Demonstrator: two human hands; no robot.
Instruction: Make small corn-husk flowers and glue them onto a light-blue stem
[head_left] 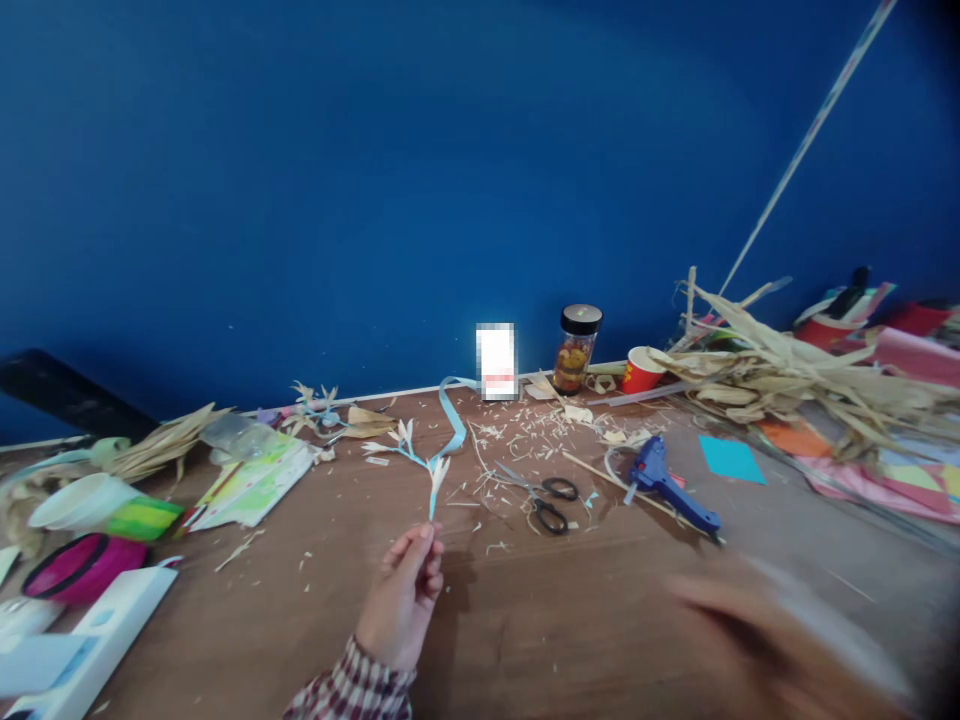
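Observation:
Between thumb and fingers, my left hand [409, 585] pinches the lower end of a small flower stem [433, 498] wrapped in light blue, topped with pale husk petals. Just behind it lies a branched piece with similar pale petals [405, 440]; whether the two are joined I cannot tell. A light blue ribbon [454, 420] curls up from there toward the wall. My right hand [757, 635] is a blur at the lower right, above the table, its fingers smeared by motion. Black-handled scissors [541, 495] lie partly spread, and a blue glue gun [667, 483] rests nearer my right hand.
Husk scraps [532, 430] litter the brown table. At the back stand a dark-lidded jar [576, 350] and a red paper cup [643, 370]. Dried corn husks [787, 370] pile up at right, near a blue paper square [733, 459]. A white power strip [112, 640] sits at left.

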